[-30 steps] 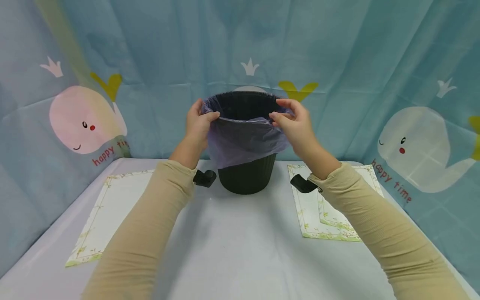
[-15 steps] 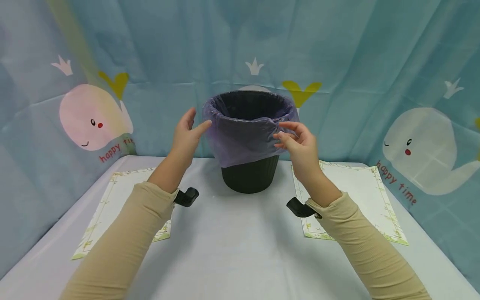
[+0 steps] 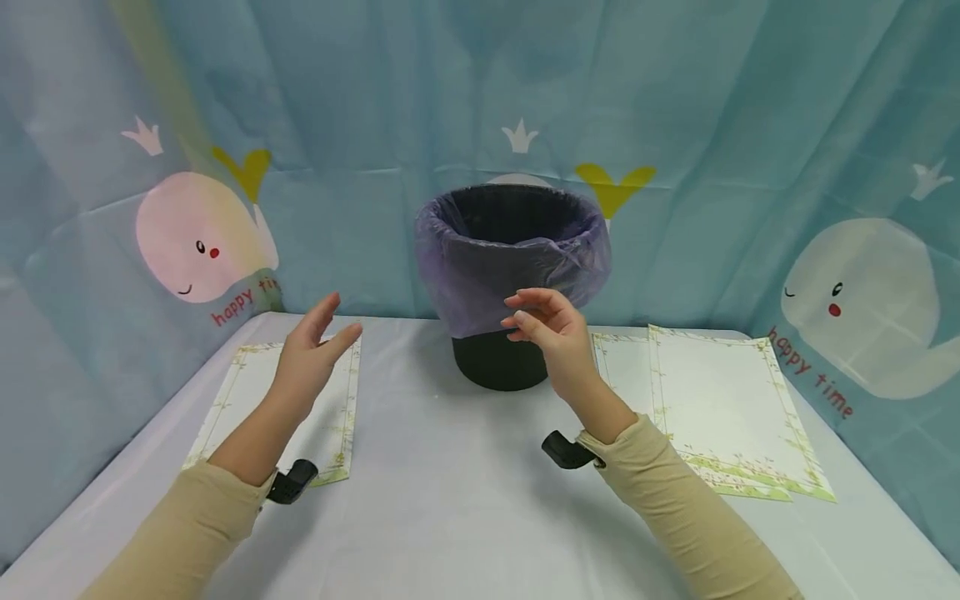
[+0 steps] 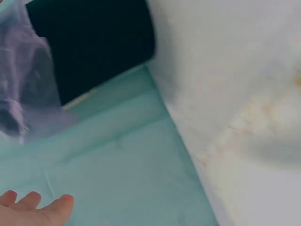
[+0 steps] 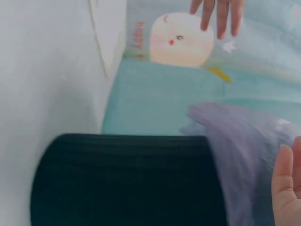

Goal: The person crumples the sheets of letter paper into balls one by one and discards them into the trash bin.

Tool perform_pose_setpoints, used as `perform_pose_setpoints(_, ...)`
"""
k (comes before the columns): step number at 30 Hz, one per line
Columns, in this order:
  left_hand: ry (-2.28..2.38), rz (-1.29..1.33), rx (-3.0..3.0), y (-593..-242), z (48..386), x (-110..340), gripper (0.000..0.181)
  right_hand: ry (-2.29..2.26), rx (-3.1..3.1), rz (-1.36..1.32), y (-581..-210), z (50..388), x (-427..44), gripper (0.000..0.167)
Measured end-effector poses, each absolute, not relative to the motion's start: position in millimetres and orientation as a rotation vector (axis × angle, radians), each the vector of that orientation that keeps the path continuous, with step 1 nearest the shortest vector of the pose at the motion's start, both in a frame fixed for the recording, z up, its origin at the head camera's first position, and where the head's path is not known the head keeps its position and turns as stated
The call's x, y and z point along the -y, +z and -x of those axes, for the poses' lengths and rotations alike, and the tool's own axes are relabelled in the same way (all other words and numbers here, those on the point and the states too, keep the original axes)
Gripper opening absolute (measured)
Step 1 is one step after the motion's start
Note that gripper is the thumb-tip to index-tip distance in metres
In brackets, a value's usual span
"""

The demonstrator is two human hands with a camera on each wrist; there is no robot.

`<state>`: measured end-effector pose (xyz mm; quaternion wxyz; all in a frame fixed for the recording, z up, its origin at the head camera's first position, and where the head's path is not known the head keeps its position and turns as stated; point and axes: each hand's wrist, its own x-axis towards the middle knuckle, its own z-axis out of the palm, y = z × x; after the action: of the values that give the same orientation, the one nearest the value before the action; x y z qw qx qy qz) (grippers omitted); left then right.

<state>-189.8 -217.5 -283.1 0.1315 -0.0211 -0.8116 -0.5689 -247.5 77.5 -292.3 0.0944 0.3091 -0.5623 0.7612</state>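
Hands [image 3: 306, 357] [image 3: 558, 337] half-spread, gripping nothing; only the head view sees inside the bin [image 3: 500, 364].

1. Sort of place: small curtained tabletop nook; home, studio or other rm, can't tell.
2. Blue curtain [image 3: 360, 242] beyond & to either side of L hand [image 3: 309, 354] and R hand [image 3: 551, 329], w/ cartoon whales [image 3: 862, 308] + "happy time" txt, nursery-style.
3. White table [image 3: 450, 500] below both hands.
4. Household-type bin [image 3: 501, 364], purple liner [image 3: 472, 283], just past R hand.
5. Floral-edged sheets [image 3: 727, 408] right of R hand, another near L hand.
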Motion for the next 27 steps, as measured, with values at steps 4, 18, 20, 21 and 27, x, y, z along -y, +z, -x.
perform_pose_setpoints(4, -1.597, 0.031, 2.405, -297, 179, 238, 0.075, 2.283, 1.834, -0.925, -307, 255, -63, 0.032)
perform_pose_setpoints(18, -1.213, -0.016, 2.889, -357, 175, 356, 0.101, 1.818, 2.731, -1.41, -336, 272, 6, 0.088)
perform_pose_setpoints(20, -1.15, 0.005, 2.927, -363, 175, 372, 0.106, 1.619, 2.874, -1.477, -340, 273, 19, 0.097)
perform_pose_setpoints(21, -1.126, 0.005, 2.952, -366, 174, 378, 0.108, 1.53, 2.929, -1.503, -342, 274, 26, 0.1)
perform_pose_setpoints(27, -0.935, 0.093, 3.102, -385, 178, 400, 0.119, 1.138, 3.101, -1.584, -363, 280, 65, 0.11)
